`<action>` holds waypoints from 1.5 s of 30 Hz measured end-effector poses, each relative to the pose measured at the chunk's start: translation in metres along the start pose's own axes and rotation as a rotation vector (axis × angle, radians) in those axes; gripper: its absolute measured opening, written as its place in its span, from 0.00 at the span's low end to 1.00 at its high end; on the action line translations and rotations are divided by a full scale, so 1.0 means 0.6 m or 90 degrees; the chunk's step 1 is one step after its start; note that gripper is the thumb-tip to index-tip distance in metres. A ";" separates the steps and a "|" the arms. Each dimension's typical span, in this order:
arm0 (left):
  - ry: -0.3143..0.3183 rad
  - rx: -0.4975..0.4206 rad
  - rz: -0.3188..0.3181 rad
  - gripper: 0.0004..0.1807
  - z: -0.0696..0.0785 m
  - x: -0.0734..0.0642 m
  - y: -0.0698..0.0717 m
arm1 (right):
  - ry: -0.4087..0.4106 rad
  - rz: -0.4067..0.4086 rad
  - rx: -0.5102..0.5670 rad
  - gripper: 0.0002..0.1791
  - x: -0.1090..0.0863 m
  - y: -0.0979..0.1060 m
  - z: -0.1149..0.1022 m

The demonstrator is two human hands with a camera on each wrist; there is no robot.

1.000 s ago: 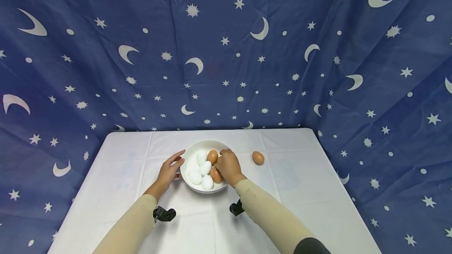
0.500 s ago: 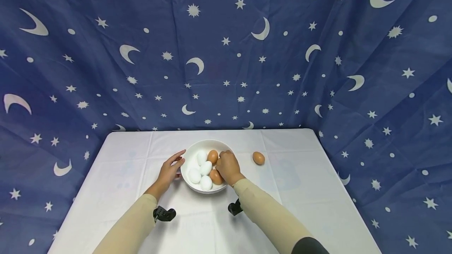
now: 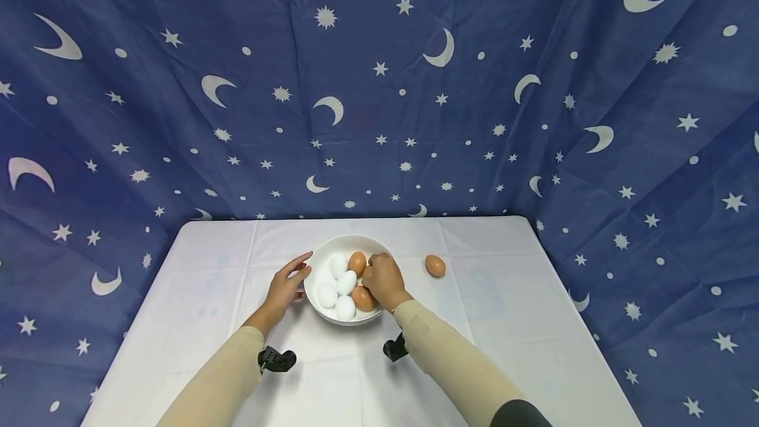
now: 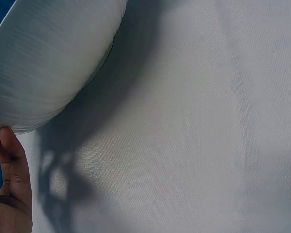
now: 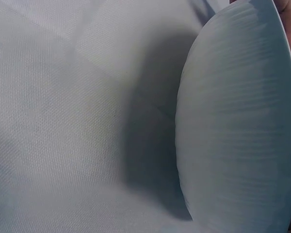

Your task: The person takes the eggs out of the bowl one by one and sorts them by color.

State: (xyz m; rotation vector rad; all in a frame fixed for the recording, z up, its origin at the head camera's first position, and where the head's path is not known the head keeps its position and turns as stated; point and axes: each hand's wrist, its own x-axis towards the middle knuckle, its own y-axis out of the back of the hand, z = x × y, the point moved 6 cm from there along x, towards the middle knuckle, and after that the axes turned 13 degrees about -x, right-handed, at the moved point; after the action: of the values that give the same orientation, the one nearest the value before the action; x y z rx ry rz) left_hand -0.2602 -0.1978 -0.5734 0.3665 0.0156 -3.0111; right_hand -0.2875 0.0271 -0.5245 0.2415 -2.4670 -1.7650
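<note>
Head view: left hand (image 3: 283, 287), fingers spread, touches the bowl (image 3: 317, 277); right hand (image 3: 387, 283) curls over its rim, hold hidden, open cloth (image 3: 412, 249) separating bowl from outlying egg (image 3: 435, 266).

On table (image 3: 510, 341): bowl (image 3: 319, 270). Inside bowl: eggs (image 3: 346, 283) at centre and at 1, 5, 6, 8 and 11 o'clock. At bowl rim, 9 o'clock: left hand (image 3: 283, 288). Over rim, 3 o'clock: right hand (image 3: 385, 282). Outside bowl, past right hand, 3 o'clock: single egg (image 3: 435, 265). Beyond table, 12 o'clock: curtain (image 3: 367, 117).
</note>
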 end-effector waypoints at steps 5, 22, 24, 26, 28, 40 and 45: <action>-0.005 0.002 -0.002 0.25 0.000 0.000 0.000 | 0.003 0.005 0.015 0.22 0.002 0.001 0.002; -0.009 -0.011 -0.002 0.25 0.002 0.000 -0.001 | -0.008 -0.010 0.110 0.19 0.011 0.007 0.009; -0.009 -0.007 -0.002 0.25 0.003 0.000 -0.002 | -0.003 -0.011 0.122 0.19 0.012 0.008 0.011; -0.008 -0.005 -0.001 0.25 0.003 -0.001 -0.002 | -0.004 -0.018 0.138 0.20 0.012 0.009 0.012; -0.007 -0.001 -0.003 0.25 0.003 -0.002 -0.002 | -0.011 -0.026 0.161 0.21 0.011 0.011 0.014; 0.000 0.002 -0.001 0.24 0.002 0.000 -0.003 | -0.046 -0.044 0.211 0.24 0.004 0.018 0.022; -0.001 0.002 0.000 0.25 0.001 0.001 -0.001 | -0.048 -0.039 0.226 0.25 -0.001 0.027 0.025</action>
State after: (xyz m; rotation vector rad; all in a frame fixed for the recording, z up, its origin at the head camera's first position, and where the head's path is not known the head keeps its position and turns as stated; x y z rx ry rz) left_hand -0.2608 -0.1970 -0.5730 0.3637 0.0106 -3.0112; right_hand -0.2905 0.0464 -0.5141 0.2842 -2.8449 -1.3651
